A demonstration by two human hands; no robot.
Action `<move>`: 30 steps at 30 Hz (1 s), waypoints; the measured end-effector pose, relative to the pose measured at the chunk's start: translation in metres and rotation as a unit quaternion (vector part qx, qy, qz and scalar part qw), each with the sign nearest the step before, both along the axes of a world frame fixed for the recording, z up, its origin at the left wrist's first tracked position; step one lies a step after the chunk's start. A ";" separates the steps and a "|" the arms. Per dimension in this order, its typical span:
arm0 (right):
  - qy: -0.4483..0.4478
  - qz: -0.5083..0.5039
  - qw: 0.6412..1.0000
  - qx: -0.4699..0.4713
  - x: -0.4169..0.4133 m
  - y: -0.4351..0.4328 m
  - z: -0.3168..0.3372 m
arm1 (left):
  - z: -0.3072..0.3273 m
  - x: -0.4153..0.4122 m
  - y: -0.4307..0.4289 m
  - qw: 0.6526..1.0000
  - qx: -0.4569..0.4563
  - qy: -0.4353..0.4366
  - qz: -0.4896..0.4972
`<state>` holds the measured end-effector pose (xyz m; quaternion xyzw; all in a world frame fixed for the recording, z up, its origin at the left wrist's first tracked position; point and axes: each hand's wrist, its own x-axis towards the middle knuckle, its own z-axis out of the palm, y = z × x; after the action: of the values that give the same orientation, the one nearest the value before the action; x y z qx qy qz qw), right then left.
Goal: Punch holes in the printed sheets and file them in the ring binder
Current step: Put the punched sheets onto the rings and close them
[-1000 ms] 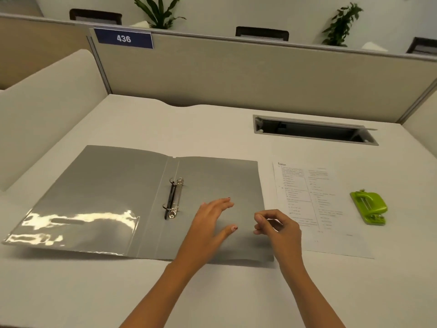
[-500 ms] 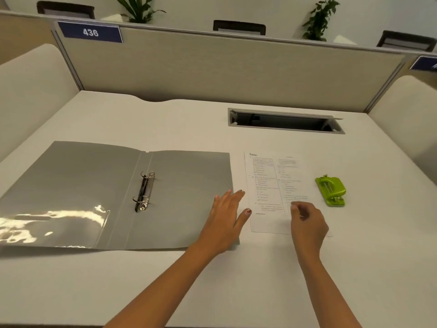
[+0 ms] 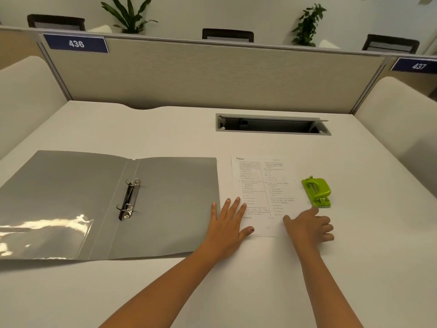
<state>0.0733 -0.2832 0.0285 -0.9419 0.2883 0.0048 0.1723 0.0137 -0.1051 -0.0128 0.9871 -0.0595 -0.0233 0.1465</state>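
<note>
A grey ring binder (image 3: 170, 200) lies open and flat on the white desk, its two metal rings (image 3: 128, 198) at the spine. To its right lies a printed sheet (image 3: 261, 185). A green hole punch (image 3: 316, 191) sits just right of the sheet. My left hand (image 3: 228, 224) rests flat with fingers spread, across the binder's right edge and the sheet's lower left corner. My right hand (image 3: 309, 226) lies on the sheet's lower right corner, fingers loosely curled, index finger pointing toward the punch and just short of it. Neither hand holds anything.
A cable slot (image 3: 272, 125) with a raised lid is set into the desk behind the sheet. Beige partition panels (image 3: 212, 76) close the desk at the back and both sides. A clear pocket (image 3: 42, 233) shines on the binder's left cover.
Both hands have shifted right, off the binder's right cover and onto the printed sheet. My right hand has reached toward the hole punch. The view has panned right.
</note>
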 end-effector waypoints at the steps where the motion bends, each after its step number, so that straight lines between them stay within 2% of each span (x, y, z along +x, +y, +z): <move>1: 0.013 -0.005 1.000 0.009 0.004 -0.002 0.002 | -0.003 0.000 0.000 1.000 0.005 -0.009 -0.001; 9: 0.138 -0.014 0.987 0.077 0.027 -0.016 0.021 | -0.001 0.001 0.000 1.000 0.003 -0.011 0.011; 13: 0.162 -0.002 0.980 0.119 0.034 -0.019 0.024 | -0.002 0.000 0.000 1.000 0.002 -0.012 0.015; 17: 0.100 0.017 0.982 0.159 0.035 -0.029 0.023 | -0.002 0.001 -0.001 1.000 0.004 -0.011 0.008; 22: 0.053 0.036 0.956 0.286 0.029 -0.047 0.014 | -0.005 -0.001 0.000 1.000 0.020 0.009 0.005; 28: -0.039 0.059 0.963 0.259 0.006 -0.042 0.029 | -0.011 -0.001 -0.001 1.000 0.016 -0.005 0.016; 30: -0.073 0.076 0.960 0.260 0.001 -0.038 0.033 | -0.008 0.000 0.000 1.000 -0.012 0.000 0.012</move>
<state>0.0747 -0.3215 0.0618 -0.8816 0.1912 0.0242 0.4309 0.0138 -0.1052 -0.0204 0.9860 -0.0480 -0.0207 0.1584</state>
